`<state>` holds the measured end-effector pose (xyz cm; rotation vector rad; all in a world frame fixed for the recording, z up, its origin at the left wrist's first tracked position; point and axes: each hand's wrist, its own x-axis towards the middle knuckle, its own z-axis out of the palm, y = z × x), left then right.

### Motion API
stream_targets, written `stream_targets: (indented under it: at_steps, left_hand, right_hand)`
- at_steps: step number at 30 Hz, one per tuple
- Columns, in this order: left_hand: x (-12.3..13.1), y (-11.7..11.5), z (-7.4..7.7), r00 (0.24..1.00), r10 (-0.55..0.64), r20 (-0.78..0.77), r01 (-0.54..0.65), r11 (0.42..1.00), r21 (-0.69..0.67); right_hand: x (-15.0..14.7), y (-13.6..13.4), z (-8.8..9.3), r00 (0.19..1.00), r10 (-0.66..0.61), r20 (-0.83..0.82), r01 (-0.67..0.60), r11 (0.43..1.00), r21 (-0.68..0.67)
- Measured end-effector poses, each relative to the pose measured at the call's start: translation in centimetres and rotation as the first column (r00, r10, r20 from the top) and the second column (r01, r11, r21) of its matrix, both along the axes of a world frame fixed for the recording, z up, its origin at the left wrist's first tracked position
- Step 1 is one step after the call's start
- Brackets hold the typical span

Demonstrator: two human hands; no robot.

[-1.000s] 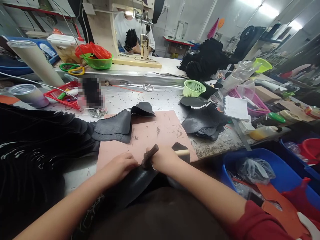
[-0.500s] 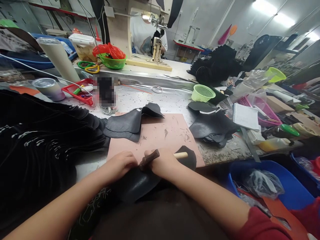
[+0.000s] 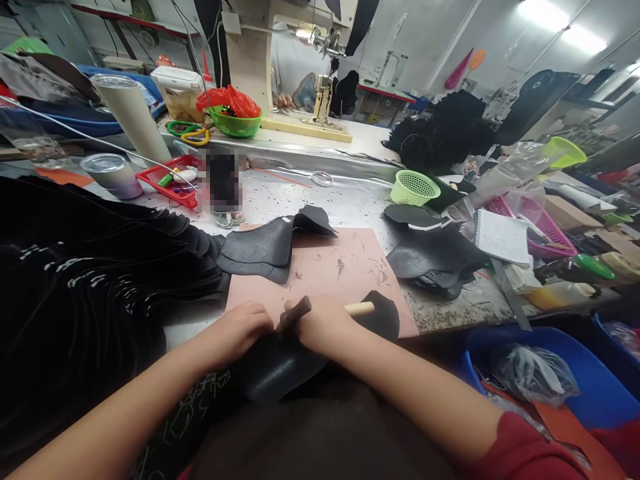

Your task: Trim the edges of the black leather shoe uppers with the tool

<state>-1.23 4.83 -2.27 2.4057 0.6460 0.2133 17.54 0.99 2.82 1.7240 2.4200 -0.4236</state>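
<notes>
My right hand point(image 3: 323, 323) is wrapped round a hammer point(image 3: 361, 309); its pale wooden handle sticks out to the right and its dark head points up on the left side of the fist. Beneath both hands a black leather piece point(image 3: 277, 373) lies across the near edge of a pink board point(image 3: 345, 267), bulging toward me. Its right end spreads out flat behind the hammer handle. My left hand point(image 3: 253, 325) is closed at the leather's upper left edge, just beside the hammer head, with its fingertips partly hidden.
Stacked black pieces point(image 3: 90, 280) fill the left. More black leather parts point(image 3: 270, 247) lie on the board and at right point(image 3: 435, 250). Behind stand a sewing machine point(image 3: 247, 67), a green basket point(image 3: 414, 188), a red tray point(image 3: 173, 180) and a tumbler point(image 3: 110, 175). A blue bin point(image 3: 595, 373) sits lower right.
The whole scene has shifted slightly right in view. The hammer head has tipped a little left and lower. Both hands keep their grips. Another person's fingers now show behind the sewing machine.
</notes>
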Motion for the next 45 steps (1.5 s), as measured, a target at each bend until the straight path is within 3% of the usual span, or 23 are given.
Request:
stream_targets:
  at_steps: [3, 8, 11, 15, 18, 22, 27, 33, 36, 38, 42, 45]
  left_hand:
    - [-0.3, 0.0, -0.1, 1.000, -0.012, 0.022, 0.011, 0.998, 0.060]
    - [-0.9, -0.1, -0.5, 0.999, -0.031, 0.036, 0.028, 0.994, 0.104]
    - [-1.3, -0.2, -0.6, 1.000, -0.027, 0.011, 0.025, 0.980, 0.200]
    - [-1.8, -0.9, -0.6, 1.000, -0.020, 0.015, 0.014, 0.947, 0.322]
    - [-2.2, -2.3, -0.6, 1.000, -0.007, -0.004, 0.008, 0.890, 0.456]
    - [-2.7, -4.5, -0.9, 0.997, 0.074, -0.036, -0.035, 0.783, 0.622]
    - [-2.8, -5.9, -0.9, 0.977, 0.187, -0.098, -0.089, 0.787, 0.611]
    - [-2.5, -6.8, -0.3, 0.959, 0.273, -0.079, -0.159, 0.744, 0.649]
    - [-2.3, -7.0, -0.1, 0.944, 0.318, -0.092, -0.190, 0.748, 0.636]
    - [-2.1, -7.0, 0.0, 0.940, 0.323, -0.107, -0.188, 0.755, 0.629]
    - [-1.9, -6.3, 0.3, 0.933, 0.330, -0.147, -0.181, 0.780, 0.599]
    - [-1.2, -5.5, 1.6, 0.934, 0.329, -0.141, -0.214, 0.829, 0.516]
  right_hand:
    - [-0.2, 0.2, 0.1, 1.000, 0.014, 0.013, -0.013, 0.997, -0.071]
    - [-0.7, 0.3, 0.1, 0.999, 0.002, 0.038, -0.001, 0.999, -0.036]
    - [-1.2, 0.4, 0.2, 0.995, 0.086, 0.054, -0.083, 0.995, -0.055]
    - [-1.6, 0.8, 0.3, 0.996, 0.074, 0.052, -0.073, 0.997, -0.013]
    - [-1.8, 1.0, 0.4, 0.992, 0.114, 0.052, -0.113, 0.993, -0.031]
    - [-2.3, 1.0, 0.3, 0.995, 0.101, 0.024, -0.102, 0.994, 0.049]
    - [-3.1, 1.5, -0.1, 0.989, 0.145, 0.035, -0.145, 0.989, 0.012]
    - [-3.7, 2.3, 0.0, 0.988, 0.153, -0.038, -0.150, 0.987, 0.057]
    - [-3.2, 1.9, 0.2, 0.995, 0.090, -0.048, -0.086, 0.993, 0.076]
    - [-2.6, 1.5, 0.2, 0.997, 0.044, -0.062, -0.037, 0.994, 0.106]
    - [-0.1, 0.5, 0.4, 0.991, 0.131, -0.031, -0.131, 0.991, 0.003]
    - [3.0, -0.5, 1.2, 1.000, -0.009, -0.012, 0.008, 1.000, -0.016]
